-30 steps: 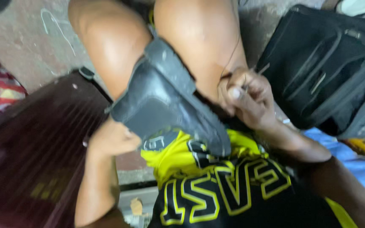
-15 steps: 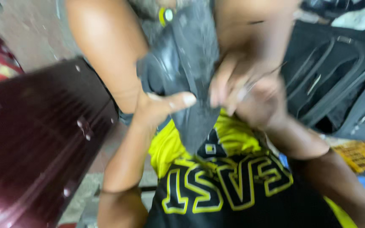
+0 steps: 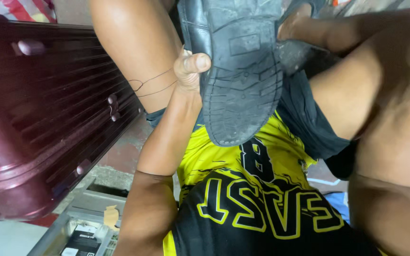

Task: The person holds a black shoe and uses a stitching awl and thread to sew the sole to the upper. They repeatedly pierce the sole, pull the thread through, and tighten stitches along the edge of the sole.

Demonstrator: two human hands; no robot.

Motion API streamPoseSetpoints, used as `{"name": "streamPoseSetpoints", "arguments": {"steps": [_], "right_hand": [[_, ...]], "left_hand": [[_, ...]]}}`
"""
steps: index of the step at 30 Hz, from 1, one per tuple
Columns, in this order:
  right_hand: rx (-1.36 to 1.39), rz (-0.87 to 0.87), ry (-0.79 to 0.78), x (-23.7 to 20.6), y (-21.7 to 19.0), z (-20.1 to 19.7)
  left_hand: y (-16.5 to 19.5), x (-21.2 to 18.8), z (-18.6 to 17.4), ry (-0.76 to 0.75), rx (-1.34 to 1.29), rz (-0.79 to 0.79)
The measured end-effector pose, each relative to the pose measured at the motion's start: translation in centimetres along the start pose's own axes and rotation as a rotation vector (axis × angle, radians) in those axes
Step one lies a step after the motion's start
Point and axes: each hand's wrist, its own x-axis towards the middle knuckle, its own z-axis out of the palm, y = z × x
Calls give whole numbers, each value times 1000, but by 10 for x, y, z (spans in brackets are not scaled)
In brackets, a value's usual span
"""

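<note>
A black shoe is held sole-up over the person's lap, its worn, treaded rubber sole facing the camera and its heel end pointing down toward the yellow and black jersey. The left hand grips the shoe along its left edge: the thumb lies across the rim of the sole, and the other fingers wrap behind the upper, out of sight. A thin dark thread runs from that hand across the bare left thigh, looping once on the skin. The right hand is at the far side of the shoe, near the top of the view, touching or just beside the upper; it is partly hidden by the sole and by the right forearm, so whether it is closed on the shoe or merely resting against it cannot be told. The right arm crosses the right side of the view, close to the camera and blurred. Dark shorts show beneath the shoe. To the left stands a maroon ribbed hard-shell suitcase, lying beside the left leg. At the lower left, near the left elbow, is a grey open box with a dark packet inside.
</note>
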Motion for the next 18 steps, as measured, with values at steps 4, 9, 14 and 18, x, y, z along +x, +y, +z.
{"name": "streamPoseSetpoints", "arguments": {"steps": [4, 9, 14, 18], "right_hand": [[63, -49, 56, 25, 22, 12], [-79, -42, 45, 30, 31, 20], [-479, -333, -21, 32, 26, 21], [-278, -155, 0, 28, 20, 25]], "left_hand": [[0, -1, -2, 40, 69, 41], [-9, -8, -24, 26, 41, -35], [-25, -15, -42, 168, 205, 14], [-35, -13, -33, 90, 205, -43]]}}
